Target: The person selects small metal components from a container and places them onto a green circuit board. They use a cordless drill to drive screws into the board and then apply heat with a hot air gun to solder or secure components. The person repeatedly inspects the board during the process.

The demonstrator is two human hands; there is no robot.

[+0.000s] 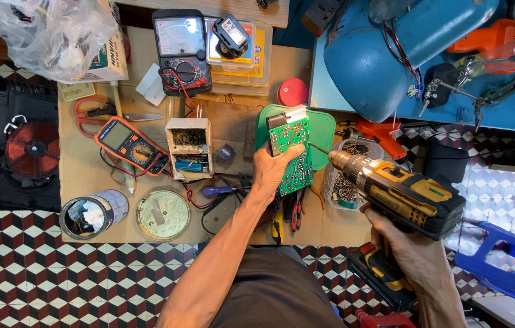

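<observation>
Cardboard sheet point(87, 182) over checkered floor, cluttered; left hand point(272, 170) wrapped around green circuit board point(294, 155) near sheet's right edge, board upright, long axis running away from person; right hand point(406, 249) closed on yellow cordless drill point(400, 194), bit point(318, 147) pointing left, tip touching board's right edge.

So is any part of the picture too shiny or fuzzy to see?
In the head view, glare whitens the window corner at right; the clear plastic bag shines; the green circuit board in the left hand and the yellow drill in the right hand look sharp; edges bend slightly.
</observation>
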